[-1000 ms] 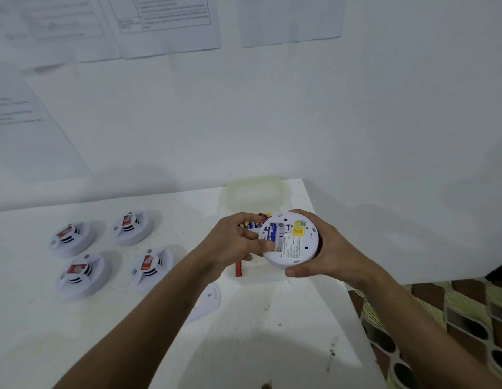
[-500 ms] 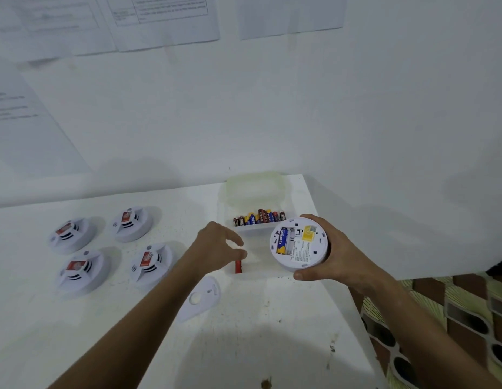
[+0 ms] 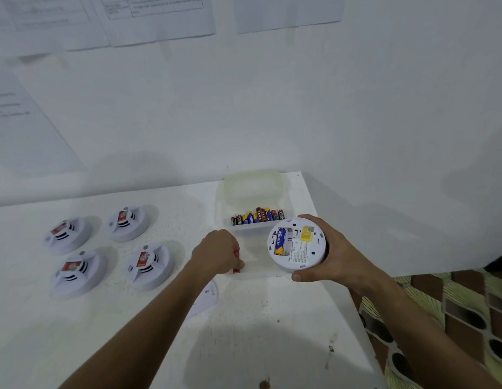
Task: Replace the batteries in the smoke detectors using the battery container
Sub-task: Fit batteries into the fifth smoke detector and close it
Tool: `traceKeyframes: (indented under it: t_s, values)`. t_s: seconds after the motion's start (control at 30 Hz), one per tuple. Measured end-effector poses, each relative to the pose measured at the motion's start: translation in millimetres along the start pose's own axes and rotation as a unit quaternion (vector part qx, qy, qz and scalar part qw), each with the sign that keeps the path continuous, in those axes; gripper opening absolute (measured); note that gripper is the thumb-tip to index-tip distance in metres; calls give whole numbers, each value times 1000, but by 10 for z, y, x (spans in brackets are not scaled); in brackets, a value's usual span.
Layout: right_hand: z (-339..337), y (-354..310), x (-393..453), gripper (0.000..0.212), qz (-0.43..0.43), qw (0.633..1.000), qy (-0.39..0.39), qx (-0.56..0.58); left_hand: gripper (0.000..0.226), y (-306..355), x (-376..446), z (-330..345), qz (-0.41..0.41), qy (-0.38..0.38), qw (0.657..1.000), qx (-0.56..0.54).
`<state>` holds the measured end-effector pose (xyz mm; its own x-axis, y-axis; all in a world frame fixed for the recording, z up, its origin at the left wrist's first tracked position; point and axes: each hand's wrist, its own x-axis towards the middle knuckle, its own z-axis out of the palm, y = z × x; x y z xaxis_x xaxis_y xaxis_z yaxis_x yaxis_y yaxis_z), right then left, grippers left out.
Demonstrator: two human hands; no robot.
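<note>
My right hand (image 3: 328,252) grips a round white smoke detector (image 3: 297,245), back side up, with one blue battery seated in its open compartment. My left hand (image 3: 217,255) is down at the front left corner of the clear battery container (image 3: 255,249), its fingers curled over a red battery (image 3: 236,261) lying there. A row of several upright batteries (image 3: 257,216) stands at the container's far end. The container's lid (image 3: 251,184) lies behind it.
Several white smoke detectors (image 3: 150,265) lie face up on the left of the white table (image 3: 131,332). A white cover plate (image 3: 206,300) lies partly under my left forearm. The table's right edge drops to a patterned floor (image 3: 454,318). A wall stands close behind.
My left hand left the detector and dropped to the red battery at the container's corner. My right hand shifted the detector slightly right, uncovering the row of batteries.
</note>
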<state>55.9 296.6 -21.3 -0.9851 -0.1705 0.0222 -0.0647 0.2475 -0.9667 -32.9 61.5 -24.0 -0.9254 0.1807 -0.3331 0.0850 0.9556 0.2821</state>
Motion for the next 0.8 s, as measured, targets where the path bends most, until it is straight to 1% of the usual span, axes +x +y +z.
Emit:
traceKeyframes:
  t_s: [0.07, 0.13, 0.27, 0.37, 0.43, 0.5, 0.57, 0.6, 0.63, 0.73, 0.8]
  values:
    - [5, -5, 1, 83, 1, 1000, 0, 0, 41, 15, -14, -6, -6, 23, 999, -35]
    - [5, -7, 0, 83, 2, 1000, 0, 2, 36, 29, -34, -19, -10, 60, 996, -66]
    - [13, -30, 12, 85, -1, 1000, -4, 0, 18, 66, -143, -93, 3, 159, 984, -78]
    - [33, -70, 28, 85, -8, 1000, -8, 2, 12, 124, -295, -259, 15, 192, 977, -90]
    - [52, -101, 50, 86, -16, 1000, -13, 5, 9, 167, -402, -389, 42, 205, 967, -146]
    - [91, -147, 85, 87, -23, 999, -22, 9, 9, 221, -507, -511, 83, 227, 944, -225]
    - [151, -204, 128, 87, -32, 999, -34, 11, 9, 272, -587, -596, 108, 229, 923, -288]
    - [186, -224, 150, 86, -38, 998, -38, 11, 11, 288, -604, -619, 114, 219, 921, -302]
    - [220, -241, 173, 87, -42, 998, -43, 13, 13, 291, -607, -630, 117, 206, 924, -300]
    - [334, -278, 240, 93, -45, 997, -61, 18, 19, 224, -592, -622, 129, 171, 945, -248]
    - [417, -306, 283, 92, -50, 996, -75, 14, 23, 138, -597, -619, 129, 158, 950, -238]
